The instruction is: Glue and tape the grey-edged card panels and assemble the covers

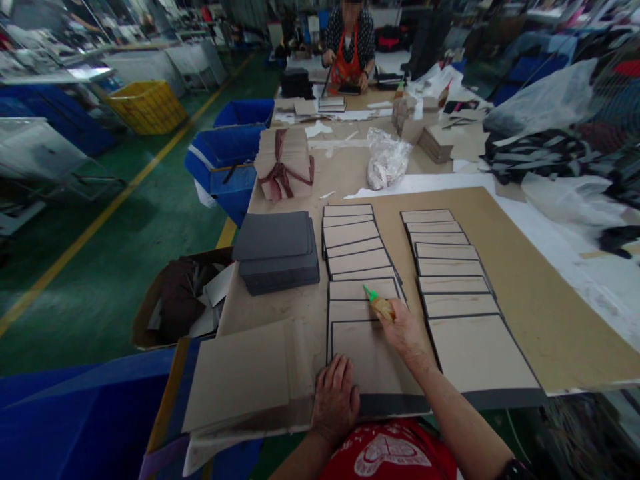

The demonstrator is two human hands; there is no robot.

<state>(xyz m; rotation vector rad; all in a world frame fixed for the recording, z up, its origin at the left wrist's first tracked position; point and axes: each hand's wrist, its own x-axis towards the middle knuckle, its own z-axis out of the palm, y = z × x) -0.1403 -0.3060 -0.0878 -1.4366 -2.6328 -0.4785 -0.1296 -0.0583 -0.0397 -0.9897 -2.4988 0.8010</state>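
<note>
My right hand [406, 328] is closed round a small glue bottle [380, 305] with a green nozzle, its tip resting on one of the tan boards in the left row [357, 263]. My left hand [336, 397] lies flat, fingers together, on the near edge of the closest tan board [373, 363]. A second row of overlapping tan, dark-edged boards [450, 267] runs to the right. All lie on a large brown cardboard sheet [525, 287].
A stack of dark grey boards [277, 252] sits to the left, loose tan sheets [240, 373] at the near left. A tied bundle [284, 163] and a plastic bag [387, 159] lie further back. Another person [349, 40] works at the far end. Blue bins [227, 153] stand beside the table.
</note>
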